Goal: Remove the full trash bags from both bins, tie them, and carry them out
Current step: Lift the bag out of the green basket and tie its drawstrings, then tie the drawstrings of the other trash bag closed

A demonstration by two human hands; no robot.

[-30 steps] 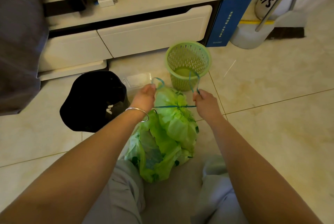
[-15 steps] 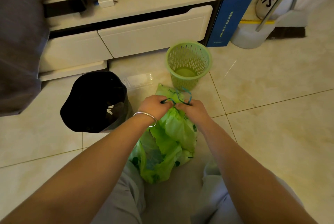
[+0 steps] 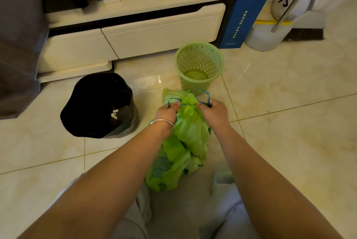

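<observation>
Left hand (image 3: 167, 110) fingers pinching blue drawstring (image 3: 203, 93) loop, right hand (image 3: 213, 110) fingers pinching the other loop, both at cinched neck of green trash bag (image 3: 185, 142) on floor (image 3: 289, 132), empty green bin (image 3: 199, 65) at 12 o'clock, black-lined bin (image 3: 98, 105) at 9 o'clock

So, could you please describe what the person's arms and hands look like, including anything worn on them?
Both forearms are bare, with no sleeves in view and no gloves. The left hand has a thin silver bangle round its wrist. The right hand shows no jewellery or watch. Light grey trousers cover the knees below the arms.
</observation>
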